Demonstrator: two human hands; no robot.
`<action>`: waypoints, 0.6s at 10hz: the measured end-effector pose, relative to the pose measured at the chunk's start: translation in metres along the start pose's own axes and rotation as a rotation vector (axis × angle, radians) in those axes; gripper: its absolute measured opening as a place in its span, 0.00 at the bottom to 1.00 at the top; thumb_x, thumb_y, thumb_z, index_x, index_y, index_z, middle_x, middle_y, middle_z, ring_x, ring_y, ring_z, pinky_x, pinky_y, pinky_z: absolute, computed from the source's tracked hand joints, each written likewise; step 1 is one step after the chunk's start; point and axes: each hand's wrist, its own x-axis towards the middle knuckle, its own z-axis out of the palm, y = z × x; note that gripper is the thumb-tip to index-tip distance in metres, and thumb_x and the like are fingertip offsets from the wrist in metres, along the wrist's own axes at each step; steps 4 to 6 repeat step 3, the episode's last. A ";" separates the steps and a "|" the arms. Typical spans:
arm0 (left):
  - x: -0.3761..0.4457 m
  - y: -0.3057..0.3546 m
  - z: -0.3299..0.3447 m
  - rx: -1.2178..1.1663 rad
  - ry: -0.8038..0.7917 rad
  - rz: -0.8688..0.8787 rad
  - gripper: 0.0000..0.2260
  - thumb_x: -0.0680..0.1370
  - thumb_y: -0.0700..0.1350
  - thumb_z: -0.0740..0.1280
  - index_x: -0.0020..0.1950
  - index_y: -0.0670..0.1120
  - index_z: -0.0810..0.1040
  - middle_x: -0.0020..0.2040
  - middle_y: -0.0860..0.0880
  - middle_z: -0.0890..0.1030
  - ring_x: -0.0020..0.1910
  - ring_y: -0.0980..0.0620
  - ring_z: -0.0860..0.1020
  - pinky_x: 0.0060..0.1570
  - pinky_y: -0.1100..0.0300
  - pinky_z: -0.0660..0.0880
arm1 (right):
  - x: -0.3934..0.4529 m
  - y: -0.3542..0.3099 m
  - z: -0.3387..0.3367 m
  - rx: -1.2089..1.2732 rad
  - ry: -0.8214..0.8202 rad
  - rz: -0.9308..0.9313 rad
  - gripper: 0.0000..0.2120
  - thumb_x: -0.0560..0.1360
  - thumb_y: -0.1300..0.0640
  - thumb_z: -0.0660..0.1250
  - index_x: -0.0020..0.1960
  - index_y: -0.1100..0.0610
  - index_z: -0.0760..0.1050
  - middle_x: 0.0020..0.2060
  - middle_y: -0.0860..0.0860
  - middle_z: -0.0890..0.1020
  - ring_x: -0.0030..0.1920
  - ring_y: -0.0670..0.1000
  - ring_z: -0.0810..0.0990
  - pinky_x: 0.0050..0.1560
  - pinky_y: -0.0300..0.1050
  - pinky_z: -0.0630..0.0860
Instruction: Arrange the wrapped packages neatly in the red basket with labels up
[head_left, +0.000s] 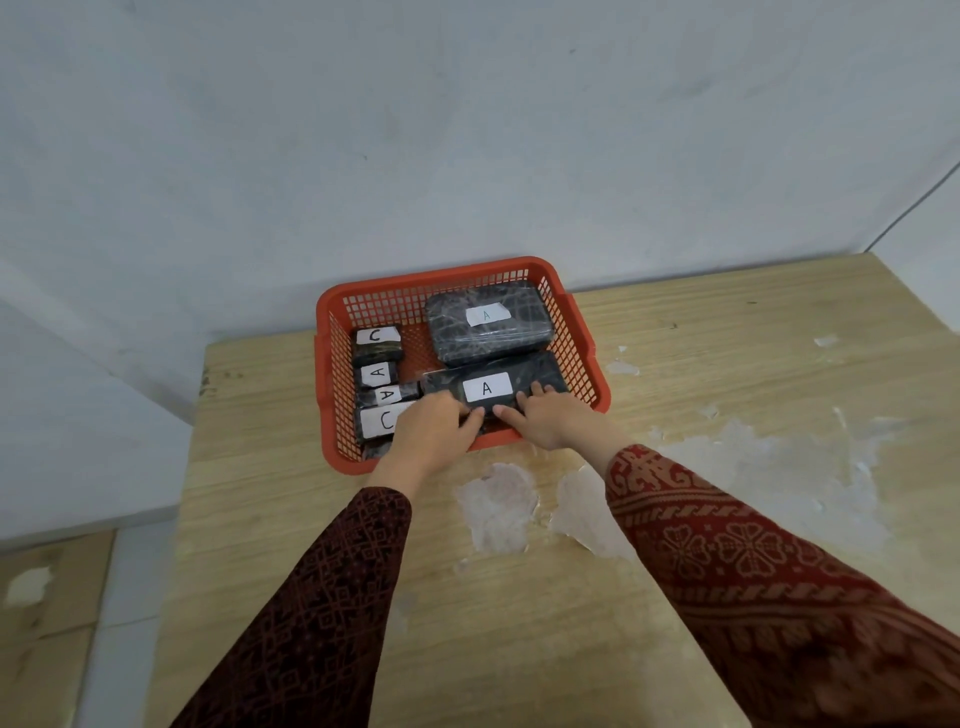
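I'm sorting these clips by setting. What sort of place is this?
Probably a plain indoor room, not a shop or kitchen: a worn wooden table with peeling veneer stands in a corner of bare pale walls, holding only a red basket of labelled packages.

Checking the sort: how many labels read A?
4: big package at back right, long package under both hands, and two small ones in the left column. Hands may hide more.
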 end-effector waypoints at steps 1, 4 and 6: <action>-0.010 0.004 -0.001 0.071 -0.189 -0.030 0.28 0.80 0.63 0.49 0.65 0.46 0.77 0.65 0.44 0.76 0.63 0.44 0.74 0.60 0.49 0.69 | -0.006 -0.004 -0.003 -0.004 -0.033 0.015 0.36 0.79 0.36 0.41 0.77 0.59 0.54 0.77 0.62 0.55 0.76 0.63 0.56 0.75 0.59 0.56; -0.019 -0.004 -0.044 0.234 -0.171 -0.057 0.30 0.80 0.62 0.49 0.78 0.48 0.54 0.79 0.44 0.51 0.78 0.44 0.47 0.74 0.43 0.44 | -0.029 -0.019 -0.044 -0.033 0.188 -0.091 0.30 0.79 0.43 0.57 0.74 0.60 0.61 0.73 0.60 0.65 0.72 0.61 0.66 0.72 0.58 0.63; -0.019 -0.004 -0.044 0.234 -0.171 -0.057 0.30 0.80 0.62 0.49 0.78 0.48 0.54 0.79 0.44 0.51 0.78 0.44 0.47 0.74 0.43 0.44 | -0.029 -0.019 -0.044 -0.033 0.188 -0.091 0.30 0.79 0.43 0.57 0.74 0.60 0.61 0.73 0.60 0.65 0.72 0.61 0.66 0.72 0.58 0.63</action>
